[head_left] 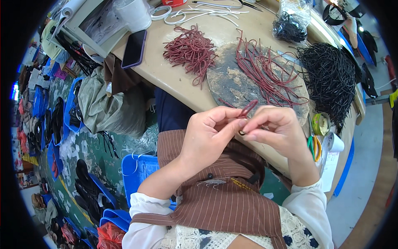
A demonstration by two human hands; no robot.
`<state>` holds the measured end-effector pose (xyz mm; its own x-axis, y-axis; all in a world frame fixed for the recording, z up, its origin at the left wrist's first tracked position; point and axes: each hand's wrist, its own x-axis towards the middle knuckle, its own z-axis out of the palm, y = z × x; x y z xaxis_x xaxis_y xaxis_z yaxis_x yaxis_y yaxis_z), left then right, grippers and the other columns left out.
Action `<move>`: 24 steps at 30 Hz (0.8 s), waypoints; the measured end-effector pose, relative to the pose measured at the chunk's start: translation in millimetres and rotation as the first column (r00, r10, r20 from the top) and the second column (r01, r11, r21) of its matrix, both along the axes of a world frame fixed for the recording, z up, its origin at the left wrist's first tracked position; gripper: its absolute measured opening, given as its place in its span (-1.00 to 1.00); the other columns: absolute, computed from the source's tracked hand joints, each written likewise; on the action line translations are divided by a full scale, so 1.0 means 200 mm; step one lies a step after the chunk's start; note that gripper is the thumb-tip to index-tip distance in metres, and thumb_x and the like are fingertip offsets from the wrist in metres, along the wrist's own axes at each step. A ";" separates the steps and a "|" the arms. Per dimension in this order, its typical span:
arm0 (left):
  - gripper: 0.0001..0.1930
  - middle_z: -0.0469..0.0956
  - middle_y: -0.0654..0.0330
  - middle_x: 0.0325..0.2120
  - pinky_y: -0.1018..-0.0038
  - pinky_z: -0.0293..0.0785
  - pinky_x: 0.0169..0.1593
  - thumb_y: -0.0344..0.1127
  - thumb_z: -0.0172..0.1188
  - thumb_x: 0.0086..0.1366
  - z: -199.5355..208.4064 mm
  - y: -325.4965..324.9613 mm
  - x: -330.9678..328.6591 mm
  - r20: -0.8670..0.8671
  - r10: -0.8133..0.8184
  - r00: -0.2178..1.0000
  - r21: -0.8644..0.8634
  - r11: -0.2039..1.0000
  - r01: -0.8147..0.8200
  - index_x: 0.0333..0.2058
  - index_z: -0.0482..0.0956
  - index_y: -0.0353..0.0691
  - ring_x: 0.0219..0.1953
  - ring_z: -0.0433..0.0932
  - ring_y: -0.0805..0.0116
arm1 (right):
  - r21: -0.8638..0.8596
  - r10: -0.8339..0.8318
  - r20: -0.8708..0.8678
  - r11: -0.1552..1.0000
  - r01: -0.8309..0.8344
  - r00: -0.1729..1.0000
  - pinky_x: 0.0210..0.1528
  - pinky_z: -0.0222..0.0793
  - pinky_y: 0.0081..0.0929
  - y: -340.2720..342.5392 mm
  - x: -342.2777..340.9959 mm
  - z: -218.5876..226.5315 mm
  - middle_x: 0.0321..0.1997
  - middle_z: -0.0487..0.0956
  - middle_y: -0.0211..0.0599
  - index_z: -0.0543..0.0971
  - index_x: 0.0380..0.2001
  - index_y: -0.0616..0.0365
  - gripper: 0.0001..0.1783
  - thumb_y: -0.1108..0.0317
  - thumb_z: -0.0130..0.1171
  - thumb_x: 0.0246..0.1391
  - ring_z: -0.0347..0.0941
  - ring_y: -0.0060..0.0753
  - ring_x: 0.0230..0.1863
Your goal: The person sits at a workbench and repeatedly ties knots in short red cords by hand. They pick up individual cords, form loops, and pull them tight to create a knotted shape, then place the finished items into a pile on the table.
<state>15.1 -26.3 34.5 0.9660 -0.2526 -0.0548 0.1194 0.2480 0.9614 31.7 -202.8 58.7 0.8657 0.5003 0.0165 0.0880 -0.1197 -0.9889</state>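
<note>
Both my hands meet over the table's near edge, fingertips almost touching. My left hand (211, 132) is closed, pinching a dark red cord (249, 107) whose loop sticks up between the hands. A small brass-coloured metal piece (242, 133) shows at the fingertips; its exact kind is too small to tell. The thumb and fingers of my right hand (277, 132) pinch at that piece. Just beyond lies a worn round board (224, 79) with long dark red cords (265, 79) spread across it. To its left sits a tangled pile of shorter dark red cords (190, 52).
Black cords (327, 74) heap up at the right, near an open round tin (321, 123) and scissors (317, 148) with coloured handles. A phone (134, 49) lies at the table's left edge. White cord (203, 14) lies at the back. Blue bins (139, 170) stand on the floor.
</note>
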 end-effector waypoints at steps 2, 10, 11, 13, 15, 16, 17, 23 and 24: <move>-0.83 0.53 0.13 -0.33 0.59 0.46 -0.22 -0.53 0.05 0.16 -0.04 0.00 0.01 -0.028 0.040 0.999 0.023 0.999 -0.039 -0.25 0.49 -0.42 -0.31 0.51 0.50 | -0.019 -0.073 -0.027 0.997 0.072 0.997 -0.42 0.32 -0.73 0.03 -0.01 -0.05 -0.54 0.52 -0.41 0.50 -0.49 0.27 -0.90 0.51 0.20 -0.14 0.43 -0.70 -0.47; -0.75 0.53 0.21 -0.39 0.64 0.45 -0.25 -0.31 0.01 0.25 -0.06 0.04 0.02 -0.309 -0.119 0.944 -0.309 0.951 0.019 -0.23 0.49 -0.38 -0.37 0.50 0.55 | -0.264 -0.153 -0.022 0.954 0.142 0.988 -0.59 0.23 -0.70 0.09 0.00 -0.01 -0.64 0.45 -0.39 0.42 -0.57 0.25 -0.84 0.42 0.18 -0.12 0.33 -0.72 -0.62; -0.75 0.53 0.21 -0.39 0.64 0.45 -0.24 -0.30 0.00 0.25 -0.06 0.03 0.02 -0.310 -0.125 0.943 -0.319 0.947 0.021 -0.23 0.49 -0.38 -0.36 0.50 0.55 | -0.300 -0.137 0.024 0.944 0.138 0.990 -0.59 0.23 -0.68 0.09 0.01 0.00 -0.65 0.45 -0.37 0.42 -0.58 0.25 -0.84 0.42 0.18 -0.13 0.33 -0.68 -0.63; -0.75 0.53 0.20 -0.38 0.63 0.46 -0.22 -0.30 0.00 0.25 -0.09 0.02 0.02 -0.295 -0.140 0.945 -0.332 0.943 0.036 -0.23 0.49 -0.37 -0.35 0.50 0.54 | -0.371 -0.098 0.115 0.919 0.134 0.989 -0.61 0.23 -0.65 0.08 0.02 0.01 -0.66 0.43 -0.32 0.41 -0.58 0.26 -0.83 0.43 0.19 -0.16 0.34 -0.61 -0.65; -0.75 0.52 0.16 -0.35 0.57 0.46 -0.18 -0.31 0.00 0.25 -0.11 0.01 0.03 -0.309 -0.156 0.938 -0.345 0.938 0.043 -0.22 0.48 -0.37 -0.32 0.51 0.48 | -0.381 -0.103 0.167 0.911 0.161 0.981 -0.61 0.25 -0.62 0.09 0.01 0.01 -0.66 0.43 -0.31 0.40 -0.60 0.26 -0.84 0.45 0.18 -0.17 0.35 -0.54 -0.66; -0.75 0.52 0.12 -0.33 0.51 0.46 -0.15 -0.31 0.00 0.25 -0.12 0.01 0.02 -0.330 -0.166 0.929 -0.352 0.935 0.041 -0.21 0.48 -0.37 -0.29 0.52 0.42 | -0.385 -0.105 0.193 0.906 0.174 0.976 -0.61 0.26 -0.61 0.09 0.01 0.01 -0.66 0.43 -0.30 0.39 -0.61 0.27 -0.84 0.46 0.17 -0.18 0.36 -0.51 -0.67; -0.75 0.52 0.08 -0.30 0.45 0.46 -0.13 -0.32 -0.01 0.25 -0.12 0.02 0.02 -0.352 -0.173 0.920 -0.358 0.933 0.038 -0.20 0.47 -0.37 -0.26 0.53 0.36 | -0.381 -0.082 0.239 0.909 0.171 0.968 -0.61 0.26 -0.60 0.08 0.02 0.00 -0.66 0.43 -0.30 0.39 -0.60 0.26 -0.83 0.45 0.19 -0.18 0.36 -0.50 -0.67; -0.68 0.51 0.06 -0.28 0.43 0.45 -0.10 -0.24 -0.08 0.28 -0.07 0.03 0.01 -0.370 -0.295 0.881 -0.482 0.872 0.090 -0.19 0.43 -0.42 -0.25 0.52 0.33 | -0.394 -0.010 0.371 0.904 0.167 0.928 -0.64 0.21 -0.66 0.07 0.04 0.05 -0.66 0.41 -0.35 0.38 -0.53 0.20 -0.70 0.39 0.33 -0.28 0.31 -0.59 -0.66; -0.67 0.51 0.06 -0.28 0.42 0.45 -0.10 -0.23 -0.09 0.29 -0.06 0.03 0.01 -0.350 -0.301 0.887 -0.465 0.878 0.115 -0.19 0.43 -0.43 -0.25 0.52 0.33 | -0.409 -0.003 0.408 0.893 0.185 0.913 -0.63 0.24 -0.63 0.08 0.04 0.06 -0.62 0.43 -0.33 0.38 -0.51 0.18 -0.70 0.38 0.32 -0.27 0.36 -0.54 -0.64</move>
